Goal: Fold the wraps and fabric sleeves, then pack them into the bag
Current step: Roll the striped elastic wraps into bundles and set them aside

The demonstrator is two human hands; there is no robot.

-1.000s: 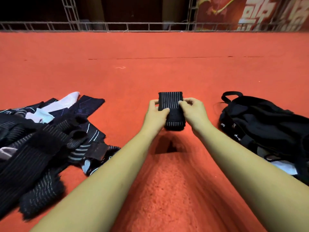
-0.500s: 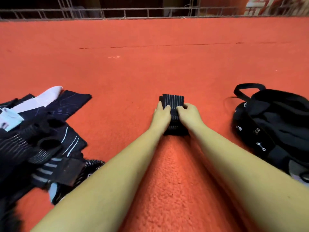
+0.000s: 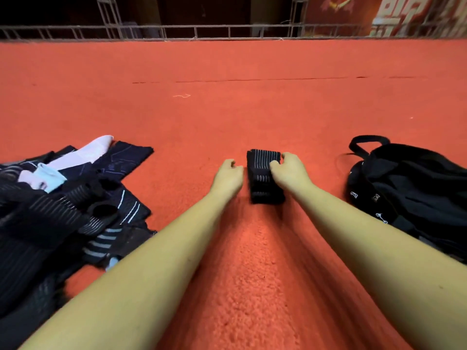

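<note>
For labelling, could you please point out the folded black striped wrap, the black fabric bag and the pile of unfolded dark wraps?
folded black striped wrap [image 3: 260,173]: head view, its striped top.
black fabric bag [image 3: 417,188]: head view, its side panel.
pile of unfolded dark wraps [image 3: 50,218]: head view, its middle.
</note>
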